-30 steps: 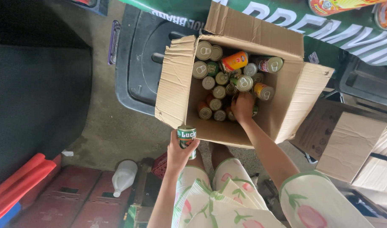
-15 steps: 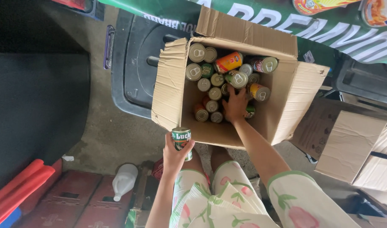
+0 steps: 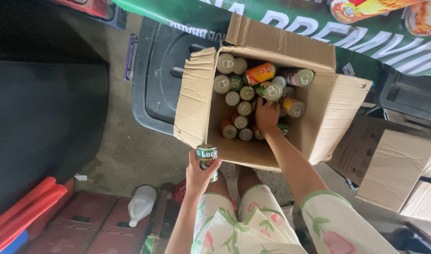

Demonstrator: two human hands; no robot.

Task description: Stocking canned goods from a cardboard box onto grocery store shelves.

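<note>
The left hand [image 3: 199, 175] wraps a green-labelled can [image 3: 207, 160] just near of the cardboard box [image 3: 194, 99]; the right hand [image 3: 267, 115] reaches inside, its grip hidden among loose cans [image 3: 239, 108]. Tilted cans could likely topple when nudged.

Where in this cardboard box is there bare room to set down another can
Inside the cardboard box, bare floor shows along the near wall, below the cans, and along the right wall past the right hand. The far-left half is packed with upright and tipped cans. The left hand holds a green can outside the near edge.
</note>
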